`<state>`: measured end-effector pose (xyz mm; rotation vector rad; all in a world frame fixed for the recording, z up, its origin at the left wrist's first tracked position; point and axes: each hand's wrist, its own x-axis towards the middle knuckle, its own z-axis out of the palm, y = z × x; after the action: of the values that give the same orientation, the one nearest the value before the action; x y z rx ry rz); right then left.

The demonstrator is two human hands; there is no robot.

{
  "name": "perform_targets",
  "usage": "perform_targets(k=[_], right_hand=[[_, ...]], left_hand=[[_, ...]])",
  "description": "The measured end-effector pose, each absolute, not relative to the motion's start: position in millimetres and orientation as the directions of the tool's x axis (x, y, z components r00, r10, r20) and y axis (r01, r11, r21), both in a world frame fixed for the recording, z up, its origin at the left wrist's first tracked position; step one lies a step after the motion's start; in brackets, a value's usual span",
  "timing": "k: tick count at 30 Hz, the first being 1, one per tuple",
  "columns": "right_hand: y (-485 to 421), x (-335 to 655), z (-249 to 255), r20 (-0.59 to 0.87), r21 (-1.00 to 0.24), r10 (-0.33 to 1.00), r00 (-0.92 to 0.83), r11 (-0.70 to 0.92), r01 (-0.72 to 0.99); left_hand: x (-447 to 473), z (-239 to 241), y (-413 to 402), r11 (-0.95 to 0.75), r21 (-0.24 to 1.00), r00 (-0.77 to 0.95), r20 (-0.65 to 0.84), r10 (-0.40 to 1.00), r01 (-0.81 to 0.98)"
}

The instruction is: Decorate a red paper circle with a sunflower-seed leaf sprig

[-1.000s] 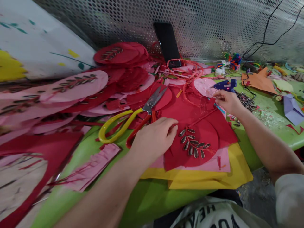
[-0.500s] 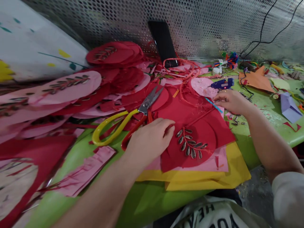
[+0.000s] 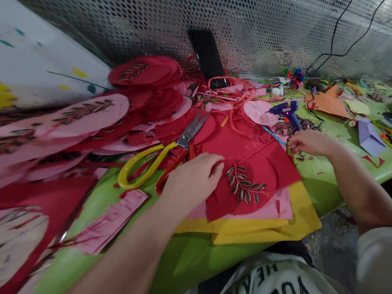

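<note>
My left hand [image 3: 196,175] lies with curled fingers at the left side of a red paper circle [image 3: 266,171]; what is between thumb and forefinger is hidden. A leaf-like sprig of sunflower seeds [image 3: 245,183] is laid out along a red stem on that circle. To the right, my right hand [image 3: 309,143] hovers low over a few loose seeds [image 3: 301,157], fingers bent together, their tips too small to read. Just beyond it stands a blue glue gun [image 3: 285,109] with a glowing light, beside a seed pile [image 3: 309,123].
Yellow-and-red-handled scissors [image 3: 147,161] lie left of the circle, near a pink paper strip bundle [image 3: 112,220]. Decorated paper ovals [image 3: 85,110] are heaped at the left. A black phone [image 3: 208,57] leans on the perforated metal wall [image 3: 260,36]. Orange paper [image 3: 329,102] and a black cable [image 3: 333,54] are at the right.
My right hand has drawn back toward me and slightly right, from beside the glue gun's front to the loose seeds, uncovering the gun's handle and the pile. My left hand stays put.
</note>
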<state>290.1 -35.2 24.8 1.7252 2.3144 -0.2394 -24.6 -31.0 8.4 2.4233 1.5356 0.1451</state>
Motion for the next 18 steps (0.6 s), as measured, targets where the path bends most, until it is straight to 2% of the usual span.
perform_targets(k=[8, 14, 18], right_hand=[[-31, 293, 19, -0.296, -0.066, 0.883, -0.365, 0.363, 0.930], [-32, 290, 24, -0.309, -0.066, 0.887, -0.345, 0.342, 0.938], [-34, 287, 32, -0.234, -0.200, 0.927, -0.292, 0.248, 0.948]], left_hand=[[-24, 9, -32, -0.410, 0.271, 0.438, -0.048, 0.898, 0.871], [-25, 10, -32, -0.410, 0.274, 0.441, -0.058, 0.896, 0.870], [-25, 9, -32, -0.419, 0.285, 0.447, -0.036, 0.894, 0.862]])
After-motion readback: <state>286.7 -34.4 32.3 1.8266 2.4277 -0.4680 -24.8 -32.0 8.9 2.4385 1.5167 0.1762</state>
